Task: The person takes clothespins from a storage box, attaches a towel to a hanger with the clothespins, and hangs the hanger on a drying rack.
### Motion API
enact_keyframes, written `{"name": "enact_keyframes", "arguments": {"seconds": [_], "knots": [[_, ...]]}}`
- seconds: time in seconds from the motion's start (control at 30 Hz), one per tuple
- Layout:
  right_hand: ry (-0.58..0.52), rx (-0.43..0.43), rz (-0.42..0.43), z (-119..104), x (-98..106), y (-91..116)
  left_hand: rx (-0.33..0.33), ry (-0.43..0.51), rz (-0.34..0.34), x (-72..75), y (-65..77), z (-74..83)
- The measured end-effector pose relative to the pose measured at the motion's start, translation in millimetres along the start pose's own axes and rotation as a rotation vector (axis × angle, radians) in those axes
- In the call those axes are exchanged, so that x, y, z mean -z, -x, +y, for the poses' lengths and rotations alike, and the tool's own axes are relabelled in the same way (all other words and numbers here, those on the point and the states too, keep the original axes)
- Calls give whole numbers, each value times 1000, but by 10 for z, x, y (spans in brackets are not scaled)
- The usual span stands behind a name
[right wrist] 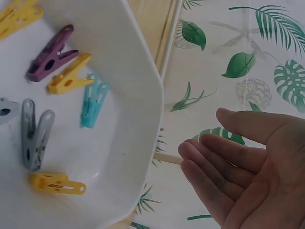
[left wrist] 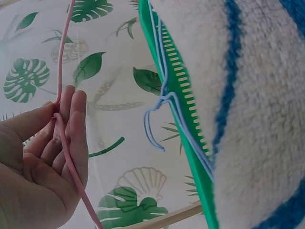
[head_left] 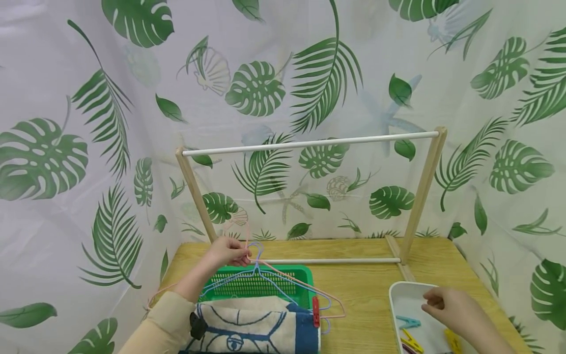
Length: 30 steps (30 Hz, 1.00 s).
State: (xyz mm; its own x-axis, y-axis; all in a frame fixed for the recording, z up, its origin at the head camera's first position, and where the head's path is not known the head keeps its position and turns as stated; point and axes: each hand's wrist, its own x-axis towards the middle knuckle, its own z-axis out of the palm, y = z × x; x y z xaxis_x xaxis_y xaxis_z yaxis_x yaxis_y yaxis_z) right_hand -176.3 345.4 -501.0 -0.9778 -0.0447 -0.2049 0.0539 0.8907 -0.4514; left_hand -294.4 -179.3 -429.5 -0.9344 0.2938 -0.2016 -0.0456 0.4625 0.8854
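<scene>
My left hand (head_left: 231, 250) pinches a pink hanger (head_left: 300, 280) at the base of its hook, between thumb and fingers. Below it a white towel with blue lines (head_left: 256, 322) spreads in front of the green basket (head_left: 305, 275). A red clothespin (head_left: 316, 312) grips the towel's right side and a black clip (head_left: 197, 326) sits at its left. Blue hangers (head_left: 257, 268) lie between the towel and the basket. Over the white tray (head_left: 395, 309) my right hand (head_left: 460, 312) hovers with loosely bent fingers; in the right wrist view it holds nothing.
Inside the tray lie clothespins: a teal one (right wrist: 94, 101), a purple one (right wrist: 51, 55), a grey one (right wrist: 34, 136) and several yellow ones (right wrist: 70, 74). A wooden rack with a white top rod (head_left: 309, 143) stands at the back of the wooden table (head_left: 353, 290), before a leaf-patterned curtain.
</scene>
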Motion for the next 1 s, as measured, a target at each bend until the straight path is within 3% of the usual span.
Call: {"name": "enact_keyframes", "arguments": {"seconds": [0.17, 0.4, 0.7, 1.0], "knots": [[-24, -22, -4, 56, -92, -5, -10, -25, -28, -26, -61, -104], [-75, -36, -2, 125, -247, -26, 34, -83, 27, -96, -181, -230], [-104, -31, 11, 196, -379, -77, 42, -140, 76, -154, -249, -259], [-132, -59, 2, 244, -501, -97, 27, -173, 53, -208, -283, -305]]}}
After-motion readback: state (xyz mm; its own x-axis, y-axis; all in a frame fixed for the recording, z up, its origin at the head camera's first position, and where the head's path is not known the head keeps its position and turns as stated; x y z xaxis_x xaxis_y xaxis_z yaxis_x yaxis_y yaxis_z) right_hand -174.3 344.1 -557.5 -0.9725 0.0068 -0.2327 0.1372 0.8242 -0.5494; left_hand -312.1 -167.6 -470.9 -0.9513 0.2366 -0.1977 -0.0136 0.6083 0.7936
